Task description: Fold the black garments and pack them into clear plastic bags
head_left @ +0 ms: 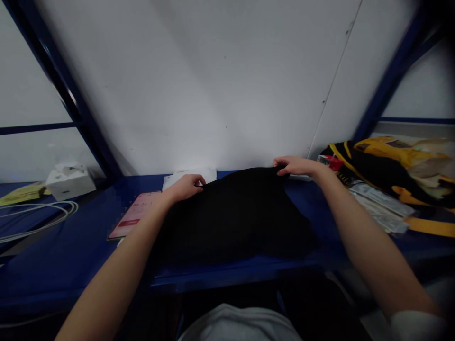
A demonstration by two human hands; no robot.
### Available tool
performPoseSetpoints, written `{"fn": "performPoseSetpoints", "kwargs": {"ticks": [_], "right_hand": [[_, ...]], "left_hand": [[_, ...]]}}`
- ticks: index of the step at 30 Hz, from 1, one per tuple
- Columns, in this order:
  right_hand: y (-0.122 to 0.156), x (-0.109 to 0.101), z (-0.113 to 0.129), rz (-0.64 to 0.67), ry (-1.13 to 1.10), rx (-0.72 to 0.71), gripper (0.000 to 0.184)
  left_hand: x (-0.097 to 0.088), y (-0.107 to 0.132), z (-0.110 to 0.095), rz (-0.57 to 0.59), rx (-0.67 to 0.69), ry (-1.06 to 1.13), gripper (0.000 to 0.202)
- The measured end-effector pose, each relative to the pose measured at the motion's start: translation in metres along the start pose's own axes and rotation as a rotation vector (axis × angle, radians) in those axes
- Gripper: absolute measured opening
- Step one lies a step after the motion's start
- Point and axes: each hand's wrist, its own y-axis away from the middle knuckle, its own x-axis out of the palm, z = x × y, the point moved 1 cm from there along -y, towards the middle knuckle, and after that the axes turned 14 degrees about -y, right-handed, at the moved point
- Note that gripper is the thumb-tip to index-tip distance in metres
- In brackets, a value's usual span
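A black piece of cloth [238, 215] lies over the blue shelf in front of me, its far edge lifted between my hands. My left hand [186, 186] pinches the far left corner, thumb and fingers closed on the fabric. At the far right corner, my right hand [293, 166] grips the same cloth, a little higher than the left. The near part of the fabric rests on the shelf close to its front edge. Too dark to make out is whether the cloth is a garment.
A tablet or phone with a pink screen [133, 215] lies left of the cloth. Behind my left hand is a white packet [190, 176]. White cables [67, 208] and a tissue box [70, 181] are farther left. Black-and-yellow fabric [384, 166] and clear plastic packets [382, 203] sit right.
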Motion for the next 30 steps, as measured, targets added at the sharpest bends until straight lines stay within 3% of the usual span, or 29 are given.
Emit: {"fn": "performPoseSetpoints", "kwargs": {"ticks": [4,9,11,16,19,23,27,30], "right_hand": [[0.013,-0.006,0.001,0.103,-0.131,0.041,0.016],[0.023,-0.006,0.005,0.306,-0.224,0.085,0.016],[0.027,-0.006,0.007,0.373,-0.265,0.105,0.019],[0.034,-0.007,0.003,0.498,-0.325,0.258,0.032],[0.034,-0.007,0.001,0.541,-0.313,0.319,0.034],[0.030,0.000,0.004,0.593,-0.275,0.418,0.035],[0.023,0.010,0.007,0.551,-0.188,0.593,0.029],[0.017,0.016,0.003,0.513,-0.184,0.664,0.024]], "left_hand": [[0.000,0.000,-0.001,0.029,0.006,-0.066,0.029],[0.001,0.000,0.002,-0.099,0.028,-0.112,0.021],[-0.002,0.001,0.002,-0.093,0.035,-0.051,0.019],[-0.015,0.009,0.001,0.096,0.028,0.277,0.022],[-0.023,0.015,0.002,0.149,0.085,0.409,0.018],[-0.028,0.021,0.004,0.255,0.127,0.340,0.017],[-0.025,0.027,0.000,0.506,0.127,0.289,0.022],[-0.020,0.026,-0.004,0.533,0.068,0.256,0.022]]}}
